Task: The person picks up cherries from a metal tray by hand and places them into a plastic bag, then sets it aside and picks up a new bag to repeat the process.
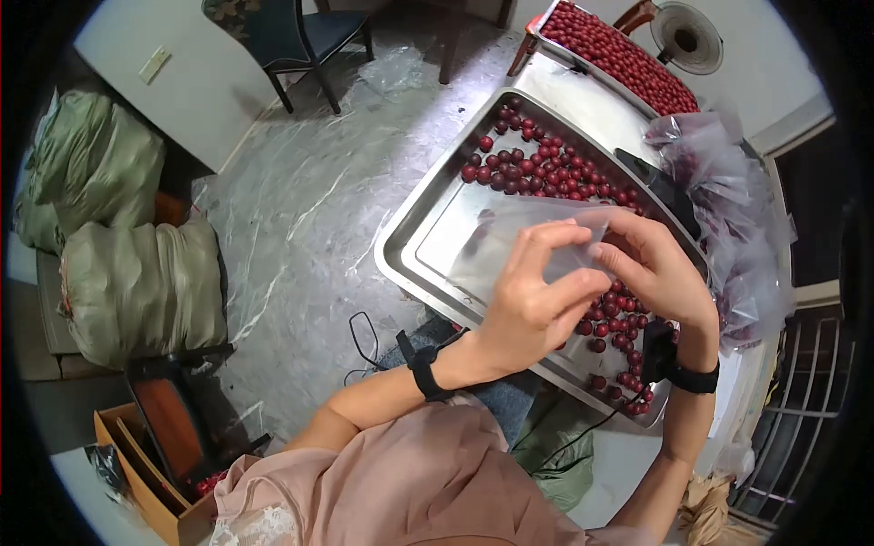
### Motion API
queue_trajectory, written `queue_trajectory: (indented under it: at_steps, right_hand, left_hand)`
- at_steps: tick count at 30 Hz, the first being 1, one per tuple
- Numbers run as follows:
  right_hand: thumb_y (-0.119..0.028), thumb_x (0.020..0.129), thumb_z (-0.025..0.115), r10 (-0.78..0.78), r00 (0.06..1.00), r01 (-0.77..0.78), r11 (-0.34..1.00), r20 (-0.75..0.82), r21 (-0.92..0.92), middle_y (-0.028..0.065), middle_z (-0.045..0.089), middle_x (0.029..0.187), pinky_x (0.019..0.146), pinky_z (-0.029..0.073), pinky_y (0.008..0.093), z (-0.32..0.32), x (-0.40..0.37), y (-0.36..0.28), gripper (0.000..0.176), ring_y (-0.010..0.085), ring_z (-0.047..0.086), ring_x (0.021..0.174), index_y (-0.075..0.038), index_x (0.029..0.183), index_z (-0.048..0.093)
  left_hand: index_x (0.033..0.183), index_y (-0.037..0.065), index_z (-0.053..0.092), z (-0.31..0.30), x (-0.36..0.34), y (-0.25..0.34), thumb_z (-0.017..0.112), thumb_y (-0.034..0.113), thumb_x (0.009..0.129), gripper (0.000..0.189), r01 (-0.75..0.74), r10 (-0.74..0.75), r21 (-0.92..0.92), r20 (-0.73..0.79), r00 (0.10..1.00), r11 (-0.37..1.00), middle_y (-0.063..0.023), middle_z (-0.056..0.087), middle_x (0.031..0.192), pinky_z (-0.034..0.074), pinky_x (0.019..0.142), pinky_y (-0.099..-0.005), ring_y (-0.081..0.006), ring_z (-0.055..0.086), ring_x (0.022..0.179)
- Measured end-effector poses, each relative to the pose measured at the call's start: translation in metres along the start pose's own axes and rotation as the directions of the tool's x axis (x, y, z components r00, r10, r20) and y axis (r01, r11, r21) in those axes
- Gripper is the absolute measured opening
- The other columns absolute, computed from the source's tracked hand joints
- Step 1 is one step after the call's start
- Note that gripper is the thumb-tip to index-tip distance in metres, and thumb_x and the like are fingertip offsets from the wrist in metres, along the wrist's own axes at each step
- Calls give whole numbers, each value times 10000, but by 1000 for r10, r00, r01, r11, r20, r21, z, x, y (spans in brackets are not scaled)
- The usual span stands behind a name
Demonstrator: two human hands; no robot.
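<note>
Over a metal tray (428,259) my two hands meet at the edge of a clear plastic bag (473,250). My left hand (551,296) has thumb and fingers curled together on the bag's right end. Opposite it, my right hand (651,264) pinches the same edge between thumb and fingers. The bag's thin body spreads to the left, just above the bare part of the tray. Dark red round fruits (546,168) lie loose along the tray's far side, and more lie at its near right end, below my hands.
A second tray heaped with red fruits (619,59) stands at the back right. Filled clear bags (728,200) are piled at the right, beside a dark flat object (657,187). Large green sacks (146,291), a chair (309,41) and an orange box (150,482) stand around the floor.
</note>
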State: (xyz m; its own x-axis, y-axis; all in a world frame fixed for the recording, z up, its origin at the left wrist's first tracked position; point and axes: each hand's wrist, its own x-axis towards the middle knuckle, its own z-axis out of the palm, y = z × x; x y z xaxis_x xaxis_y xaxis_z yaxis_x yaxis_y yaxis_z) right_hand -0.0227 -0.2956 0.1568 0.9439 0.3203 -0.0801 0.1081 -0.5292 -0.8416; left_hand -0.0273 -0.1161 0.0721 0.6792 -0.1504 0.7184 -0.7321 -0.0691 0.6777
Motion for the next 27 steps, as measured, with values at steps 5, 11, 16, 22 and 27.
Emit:
queue_trajectory:
  at_steps: [5,11,16,22,27]
  right_hand:
    - [-49,898,572,129,980,-114,988,152,-101,94,641,953,761,496,295,2,19,14,267,115,579,857,21,1151,619]
    - [-34,810,647,16,883,-33,999,470,27,73,662,1097,930,493,295,12,61,29,433,132,612,1051,-6,1240,613]
    - [-117,788,705,-172,849,131,985,500,116,82,634,1189,956,495,318,30,85,82,486,156,598,1099,-5,1248,595]
    - [-129,797,709,-114,841,89,993,529,72,125,596,1300,1010,475,367,34,90,88,514,217,581,1170,-10,1282,587]
    - [-104,821,645,73,901,30,973,428,-228,114,664,1065,817,500,338,21,66,23,358,189,621,957,10,1160,621]
  left_hand:
    - [913,121,742,8,-5,0,801,-20,642,311,-7,6,-75,-15,1000,997,-151,570,1227,499,920,-428,-359,578,1120]
    - [896,116,743,5,-6,-1,794,-35,620,319,-7,5,-89,-29,1000,996,-156,568,1215,495,923,-438,-363,572,1127]
    - [907,134,754,-2,-4,-6,786,-50,620,343,-20,19,-40,-14,1000,999,-145,565,1214,496,922,-417,-347,575,1137]
    - [921,135,757,-5,-7,-9,815,-44,685,302,-1,1,-33,10,1000,999,-140,553,1216,501,938,-405,-315,583,1149]
    - [924,119,755,-6,-4,-9,820,-20,735,244,6,-7,-61,-9,1000,998,-130,537,1211,498,973,-422,-296,577,1165]
